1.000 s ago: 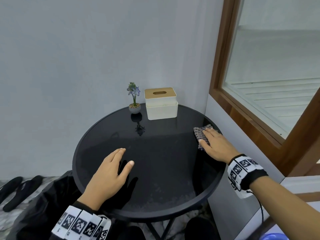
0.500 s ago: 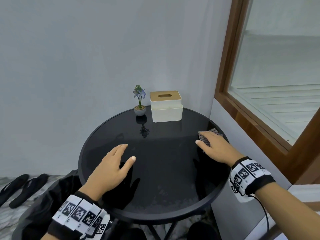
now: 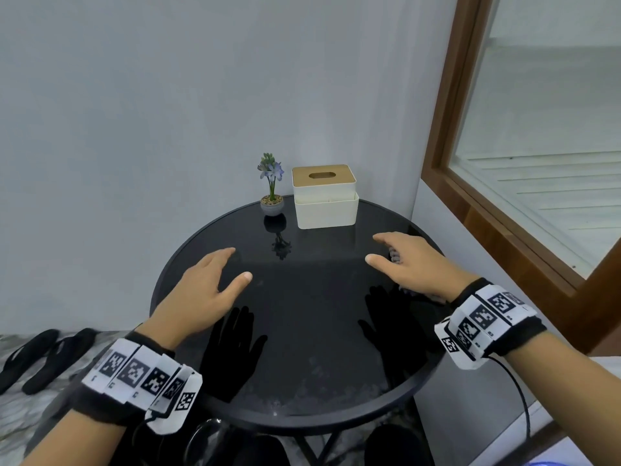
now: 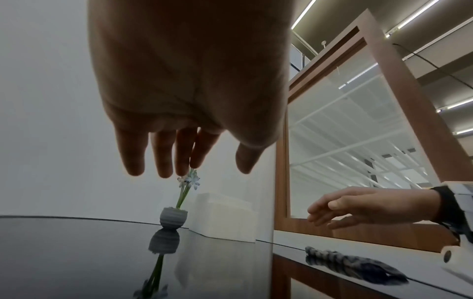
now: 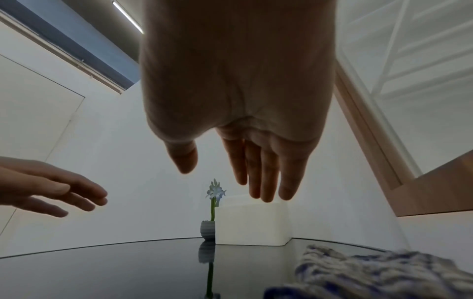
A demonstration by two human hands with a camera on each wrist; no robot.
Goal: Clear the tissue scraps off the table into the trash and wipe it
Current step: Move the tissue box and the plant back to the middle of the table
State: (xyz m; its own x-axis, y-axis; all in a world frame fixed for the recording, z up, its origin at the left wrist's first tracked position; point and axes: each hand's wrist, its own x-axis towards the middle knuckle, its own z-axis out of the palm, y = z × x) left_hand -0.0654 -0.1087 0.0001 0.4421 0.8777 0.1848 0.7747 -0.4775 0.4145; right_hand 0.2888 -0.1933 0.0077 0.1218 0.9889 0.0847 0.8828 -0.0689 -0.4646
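Bench, near to far:
1. My left hand, fingers spread, holding nothing.
2. My right hand, fingers loose, lifted above the cloth.
3. No tissue scraps visible.
4. Flowerpot, tissue box: a wide wipe could topple these.

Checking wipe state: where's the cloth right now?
The cloth lies flat on the table's right side, under the lifted right hand, front-right of the tissue box.

No readable text; wristbands carry coded squares only.
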